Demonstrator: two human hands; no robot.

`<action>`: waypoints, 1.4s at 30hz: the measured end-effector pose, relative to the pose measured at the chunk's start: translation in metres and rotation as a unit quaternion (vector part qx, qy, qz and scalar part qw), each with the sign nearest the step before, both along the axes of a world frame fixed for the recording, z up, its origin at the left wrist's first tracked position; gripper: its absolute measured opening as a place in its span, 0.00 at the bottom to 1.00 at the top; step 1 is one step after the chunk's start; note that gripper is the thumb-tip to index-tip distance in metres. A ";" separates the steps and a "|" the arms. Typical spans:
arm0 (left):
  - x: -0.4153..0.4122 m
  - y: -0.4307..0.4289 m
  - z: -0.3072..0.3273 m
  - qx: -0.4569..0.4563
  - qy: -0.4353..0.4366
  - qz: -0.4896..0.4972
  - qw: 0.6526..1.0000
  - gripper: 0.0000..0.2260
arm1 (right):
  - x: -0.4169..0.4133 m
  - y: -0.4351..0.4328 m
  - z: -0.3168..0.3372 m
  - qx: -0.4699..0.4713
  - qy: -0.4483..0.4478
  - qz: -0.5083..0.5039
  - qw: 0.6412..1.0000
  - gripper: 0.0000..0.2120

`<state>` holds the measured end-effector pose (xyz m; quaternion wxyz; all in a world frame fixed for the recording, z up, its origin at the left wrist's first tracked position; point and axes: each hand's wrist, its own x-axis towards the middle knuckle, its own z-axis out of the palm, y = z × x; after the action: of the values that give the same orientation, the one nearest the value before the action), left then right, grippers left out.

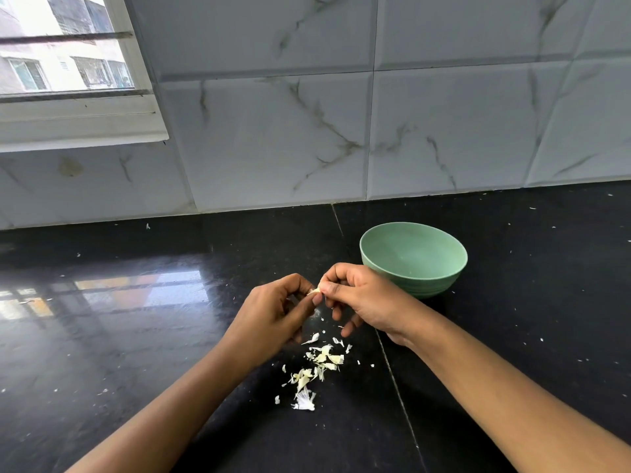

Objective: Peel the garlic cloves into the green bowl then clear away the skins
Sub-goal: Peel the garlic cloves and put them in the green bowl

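Observation:
A small pale garlic clove (314,291) sits between both hands above the black counter. My left hand (273,310) pinches it from the left with curled fingers. My right hand (358,298) pinches it from the right, thumb and forefinger on its skin. The green bowl (444,278) stands just behind my right hand; what shows of its inside holds nothing, and its near part is hidden by that hand. A loose heap of garlic skins (316,368) lies on the counter below the hands.
The black stone counter (136,336) runs to a marble-tiled wall (341,131) at the back. A window (68,63) is at the upper left. Tiny skin flecks dot the counter on the right (541,339).

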<state>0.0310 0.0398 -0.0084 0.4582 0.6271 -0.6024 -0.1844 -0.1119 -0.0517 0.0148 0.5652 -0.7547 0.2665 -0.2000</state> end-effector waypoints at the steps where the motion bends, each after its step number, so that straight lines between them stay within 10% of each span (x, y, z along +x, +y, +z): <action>1: 0.000 0.000 -0.001 -0.003 -0.009 -0.008 1.000 0.06 | 0.000 0.001 0.001 -0.021 0.014 0.003 1.000 0.07; 9: 0.001 0.000 -0.004 -0.016 -0.062 -0.050 0.997 0.06 | 0.000 0.003 0.000 -0.069 0.058 -0.003 0.996 0.10; 14: 0.005 -0.001 -0.010 -0.054 -0.257 -0.007 0.965 0.10 | 0.003 0.003 -0.002 -0.170 0.084 -0.020 0.982 0.15; 34: 0.014 0.001 -0.002 -0.006 -0.310 0.005 0.951 0.20 | -0.001 -0.006 0.001 -0.093 0.007 -0.066 0.993 0.16; 42: 0.011 0.000 0.001 -0.028 -0.206 0.066 0.976 0.17 | -0.001 -0.008 -0.001 -0.112 0.016 -0.051 0.992 0.14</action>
<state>0.0423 0.0400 -0.0075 0.3531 0.6768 -0.6460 -0.0033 -0.1125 -0.0601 0.0136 0.4622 -0.8016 0.2893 -0.2451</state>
